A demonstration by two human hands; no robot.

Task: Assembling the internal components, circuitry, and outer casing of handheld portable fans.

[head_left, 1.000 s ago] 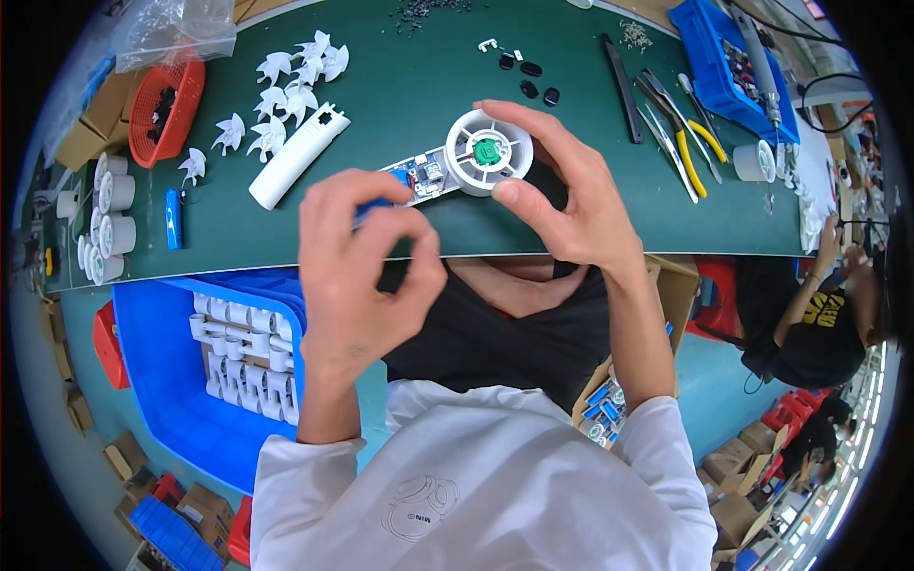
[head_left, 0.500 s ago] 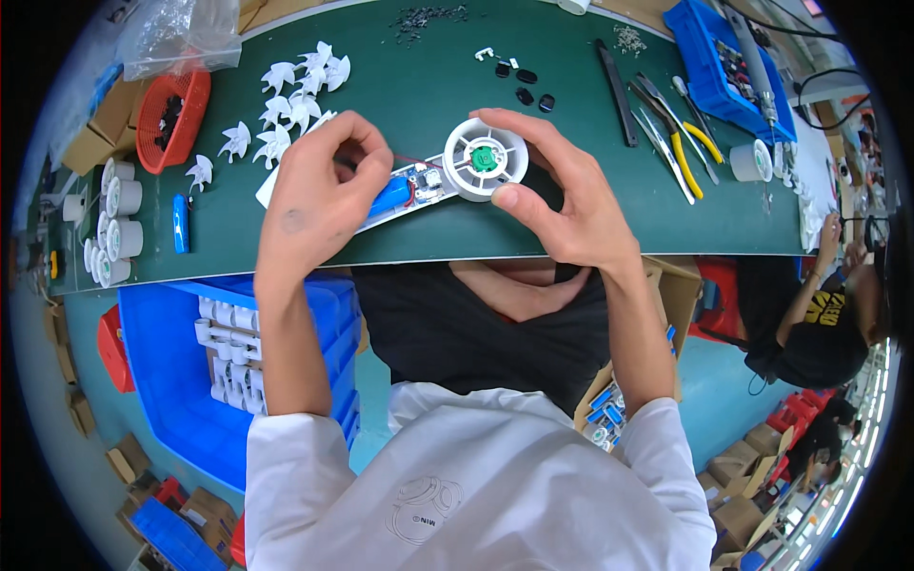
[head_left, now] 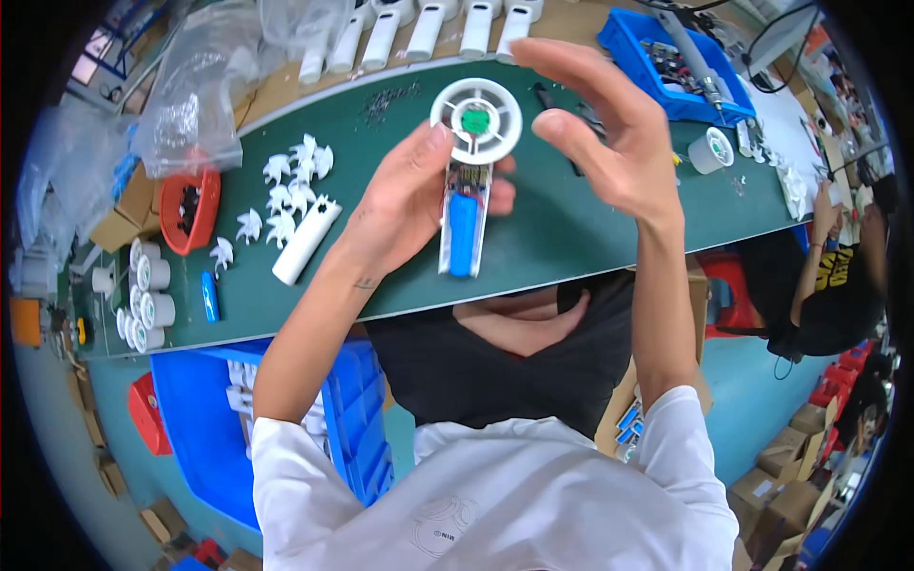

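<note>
A: Where was the fan w/ the blue battery?

B: The handheld fan (head_left: 466,190) was raised above the green mat (head_left: 571,238), round white head up, handle pointing down toward the person. The left hand (head_left: 409,195) gripped it, thumb at the head's rim, fingers wrapped behind the handle.

A: And the right hand?

B: The right hand (head_left: 609,143) was spread open, holding nothing, just beside the fan head.

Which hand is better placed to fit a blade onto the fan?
Probably the right hand: it hovers open and empty beside the fan, while the left hand grips the fan's handle and is busy.
</note>
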